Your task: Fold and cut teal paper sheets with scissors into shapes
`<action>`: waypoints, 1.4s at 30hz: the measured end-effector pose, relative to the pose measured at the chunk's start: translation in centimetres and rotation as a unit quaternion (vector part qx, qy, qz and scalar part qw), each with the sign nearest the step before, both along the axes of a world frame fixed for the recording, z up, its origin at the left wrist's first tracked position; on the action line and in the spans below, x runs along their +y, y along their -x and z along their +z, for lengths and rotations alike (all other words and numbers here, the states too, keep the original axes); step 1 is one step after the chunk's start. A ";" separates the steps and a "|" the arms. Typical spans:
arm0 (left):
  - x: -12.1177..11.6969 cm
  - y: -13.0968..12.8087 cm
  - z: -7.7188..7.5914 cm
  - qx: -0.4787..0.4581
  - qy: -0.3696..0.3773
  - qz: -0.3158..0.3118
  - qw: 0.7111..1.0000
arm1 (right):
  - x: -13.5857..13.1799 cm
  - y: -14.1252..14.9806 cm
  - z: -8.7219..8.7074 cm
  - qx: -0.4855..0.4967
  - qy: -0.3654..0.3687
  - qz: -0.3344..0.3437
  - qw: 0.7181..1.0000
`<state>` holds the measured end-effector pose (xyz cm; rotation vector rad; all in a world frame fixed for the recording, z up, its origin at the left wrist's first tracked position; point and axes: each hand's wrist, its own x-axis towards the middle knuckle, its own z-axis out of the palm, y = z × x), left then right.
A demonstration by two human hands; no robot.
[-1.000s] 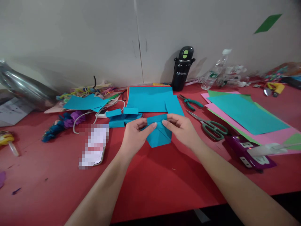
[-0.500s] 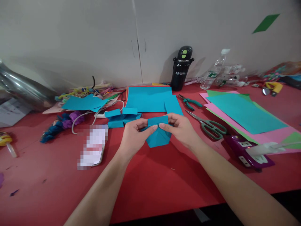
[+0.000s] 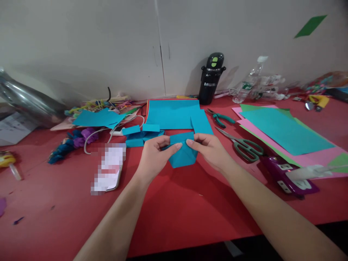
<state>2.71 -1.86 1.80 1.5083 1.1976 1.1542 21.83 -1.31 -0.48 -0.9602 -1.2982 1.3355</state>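
Observation:
Between my two hands is a folded blue paper piece (image 3: 182, 156), held above the red table, with a flap standing up along its top edge. My left hand (image 3: 156, 152) pinches its left side, thumb on the near face. On the right side, my right hand (image 3: 208, 148) grips it the same way, fingers behind the paper. More folded blue paper pieces (image 3: 135, 140) sit just beyond my left hand. Flat blue sheets (image 3: 172, 114) lie behind them.
To the right lie scissors (image 3: 246, 148), pliers (image 3: 220, 117), a purple power strip (image 3: 292, 179) and stacked coloured paper (image 3: 290, 130). A phone (image 3: 110, 168) rests at left. A black bottle (image 3: 210, 79) and a plastic bottle (image 3: 248, 83) stand by the wall.
My right thumb has shifted slightly up and right on the folded paper. Both hands keep hold of it, and the whole view has moved a little.

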 end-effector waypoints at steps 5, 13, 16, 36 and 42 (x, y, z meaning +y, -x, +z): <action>0.0 0.1 0.4 -0.021 0.049 -0.037 0.998 | -0.1 -0.3 0.2 -0.013 -0.013 0.005 1.000; 0.0 0.2 0.6 0.052 0.011 -0.041 0.998 | -0.2 0.1 0.0 0.014 0.033 0.020 0.999; -0.1 0.1 0.4 0.077 -0.030 -0.050 0.995 | -0.4 0.6 -0.2 0.022 0.049 0.015 0.998; 0.1 0.6 0.4 0.101 -0.002 -0.116 0.988 | -0.1 -0.2 -0.3 -0.012 0.028 0.023 0.999; 0.2 0.9 0.6 0.104 -0.049 -0.086 0.990 | 0.0 -0.5 0.2 -0.024 0.026 0.030 0.999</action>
